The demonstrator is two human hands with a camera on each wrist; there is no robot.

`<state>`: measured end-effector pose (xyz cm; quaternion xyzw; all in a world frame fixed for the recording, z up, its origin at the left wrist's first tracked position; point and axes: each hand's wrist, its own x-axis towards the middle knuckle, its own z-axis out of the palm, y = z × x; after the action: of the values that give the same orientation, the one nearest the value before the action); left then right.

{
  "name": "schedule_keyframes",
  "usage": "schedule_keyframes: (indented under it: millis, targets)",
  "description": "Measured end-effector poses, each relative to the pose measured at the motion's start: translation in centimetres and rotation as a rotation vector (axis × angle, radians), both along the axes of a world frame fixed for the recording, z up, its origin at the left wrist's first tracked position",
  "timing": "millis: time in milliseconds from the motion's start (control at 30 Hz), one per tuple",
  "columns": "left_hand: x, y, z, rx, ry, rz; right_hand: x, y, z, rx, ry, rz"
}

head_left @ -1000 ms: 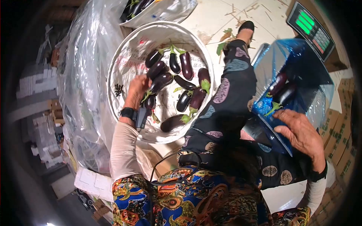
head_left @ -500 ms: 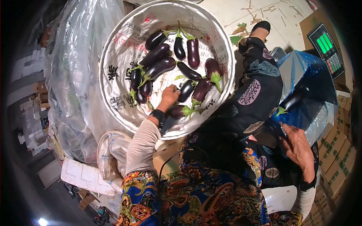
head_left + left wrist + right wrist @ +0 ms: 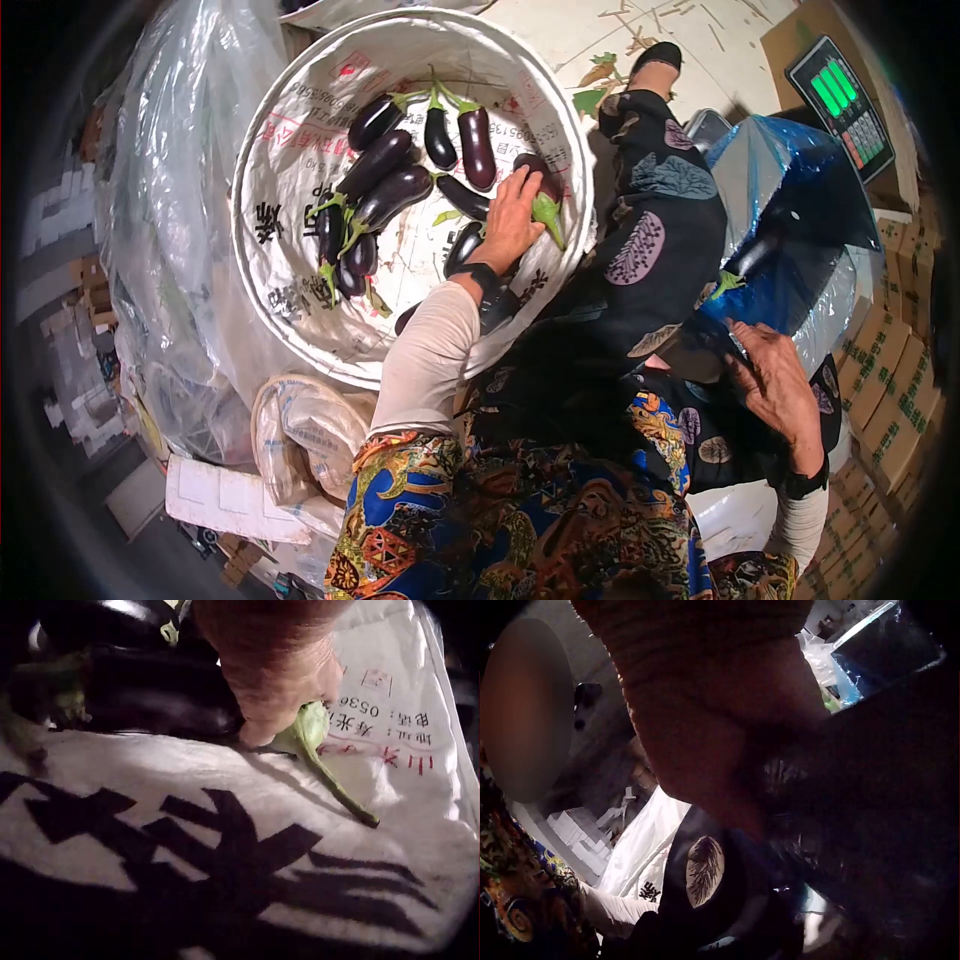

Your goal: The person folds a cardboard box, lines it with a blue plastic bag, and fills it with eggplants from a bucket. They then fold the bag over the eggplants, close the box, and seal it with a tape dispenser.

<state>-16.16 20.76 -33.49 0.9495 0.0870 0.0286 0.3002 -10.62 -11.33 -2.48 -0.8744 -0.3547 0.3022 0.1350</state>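
Observation:
In the head view, my left hand [image 3: 512, 228] reaches into a round white woven tub [image 3: 262, 170] and grips an eggplant [image 3: 540, 178] at its right side. The left wrist view shows its green cap and stem [image 3: 319, 742] sticking out beside the thumb, while my hand hides most of its body. Other dark eggplants [image 3: 395, 195] lie in the tub, several on the left and some near the back. On the right, the thumb and fingers of my right hand [image 3: 780, 385] pinch the near edge of a blue plastic bag [image 3: 840, 215]. Inside it lies an eggplant [image 3: 765, 255].
A scale display [image 3: 840, 105] with green digits stands beyond the bag. Clear plastic sheeting [image 3: 180, 230] hangs left of the tub, and a rolled bag [image 3: 310, 430] lies near my left elbow. Stacked cartons [image 3: 890, 400] line the right side. My outstretched leg [image 3: 660, 230] separates tub and bag.
My left hand has gone from the tub's left side, past its near part, to the eggplant at the right. My right hand has stayed at the bag's edge. The head view has shifted.

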Motion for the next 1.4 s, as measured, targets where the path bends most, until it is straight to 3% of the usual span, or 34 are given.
schedule_keyframes:
  millis: [67, 100, 133, 200, 267, 433, 667, 733, 800, 900, 933, 1100, 1133, 1233, 1400]
  targets:
    - [0.4, 1.0, -0.7, -0.052, -0.149, -0.015, 0.1, -0.7, -0.7, 0.004, 0.029, -0.014]
    - [1.1, 1.3, 0.4, -0.115, -0.124, 0.102, 0.3, -0.9, -0.9, -0.019, 0.059, -0.030]
    - [1.0, 2.2, 1.6, -0.325, -0.008, 0.227, 0.4, -1.1, -1.1, -0.041, 0.094, -0.044]
    - [0.9, 4.6, 2.5, -1.053, 0.074, 0.468, 0.5, -1.2, -1.2, -0.012, 0.109, -0.032]
    - [-0.3, 5.9, 5.4, -1.415, 0.024, 0.538, 0.8, -1.1, -1.2, 0.008, 0.118, -0.013]
    - [-2.0, 8.7, 7.2, -1.610, -0.076, 0.485, 1.0, -1.3, -1.0, -0.024, 0.127, 0.027]
    - [-1.4, 8.1, 11.5, -1.637, -0.118, 0.455, 2.1, -2.8, -1.1, 0.171, 0.351, -0.081]
    - [-1.3, 8.5, 11.6, -1.613, -0.084, 0.451, 3.5, -3.1, 0.5, 0.199, 0.476, -0.162]
    - [-0.3, 7.6, 13.7, -1.533, -0.173, 0.459, 3.7, -4.1, 1.4, 0.263, 0.427, -0.333]
    - [2.4, 5.0, 19.5, -1.638, -0.208, 0.346, 5.3, -5.3, 1.9, 0.306, 0.231, -0.369]
    - [3.2, 3.9, 21.4, -1.696, -0.204, 0.179, 5.7, -5.1, 1.9, 0.320, 0.110, -0.361]
    - [8.2, -5.7, 28.5, -1.551, -0.025, -0.092, 7.1, -0.9, 2.4, 0.692, 0.254, -0.398]
    - [9.2, -8.5, 29.5, -1.562, -0.013, -0.111, 7.8, -0.5, 3.3, 0.692, 0.287, -0.304]
    - [11.7, -11.3, 29.8, -1.390, 0.185, -0.239, 7.6, -1.6, 4.0, 0.661, 0.444, -0.457]
    - [15.5, -14.2, 28.5, -1.257, 0.231, -0.155, 6.8, -6.4, 0.5, 0.581, 0.506, -0.597]
